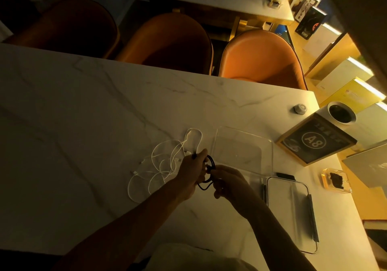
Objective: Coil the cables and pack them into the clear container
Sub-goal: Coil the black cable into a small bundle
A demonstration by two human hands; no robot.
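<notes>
Where the marble table [83, 107] meets its right edge stand a framed sign marked "A8" [315, 142], a white cup [341, 113], a small white knob [300, 109] and a small clear box of dark pieces [335, 181]. Container lid [290, 210]: flat, just right of the hands. Clear container [244, 149]: open, upright, beyond the hands, long axis running left to right. White cables [163, 166]: loose tangle on the table, left of the container. Black cable [209, 173]: partly coiled, held above the table between both hands, loops hanging toward the viewer. Left hand [191, 172]: fingers closed on the coil. Right hand [229, 181]: fingers pinching the black cable.
</notes>
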